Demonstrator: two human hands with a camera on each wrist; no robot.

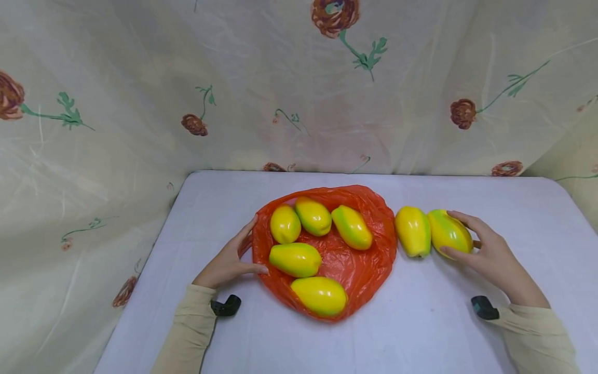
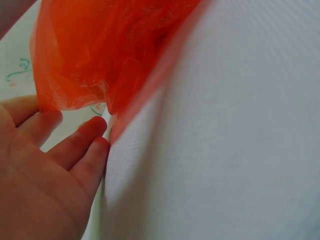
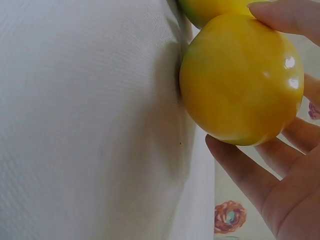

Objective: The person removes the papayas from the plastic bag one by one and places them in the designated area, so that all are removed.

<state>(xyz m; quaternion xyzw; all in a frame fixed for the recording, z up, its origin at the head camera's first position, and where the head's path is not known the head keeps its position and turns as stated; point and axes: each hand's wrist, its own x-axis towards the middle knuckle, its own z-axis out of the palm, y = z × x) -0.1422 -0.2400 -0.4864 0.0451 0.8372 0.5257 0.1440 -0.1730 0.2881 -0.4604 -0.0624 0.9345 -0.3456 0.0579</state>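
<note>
A red plastic bag [image 1: 345,267] lies spread with its mouth wide, several glossy yellow-green papaya-shaped fruits [image 1: 295,260] inside it. At the bag's left side, my left hand [image 1: 232,262] holds the rim, with the thumb over the front edge and the index finger farther back. In the left wrist view, the other fingers [image 2: 82,145] extend beside the plastic. My right hand [image 1: 486,254] grips a yellow-green fruit [image 1: 449,232] on the table, thumb in front and fingers around the back. Another such fruit [image 1: 413,231] stands between it and the bag.
A white cloth covers the table [image 1: 397,332]. Its far edge runs along a hanging flowered curtain [image 1: 397,119], which also closes off the left side. Small black devices sit at the left wrist [image 1: 226,305] and the right wrist [image 1: 485,307].
</note>
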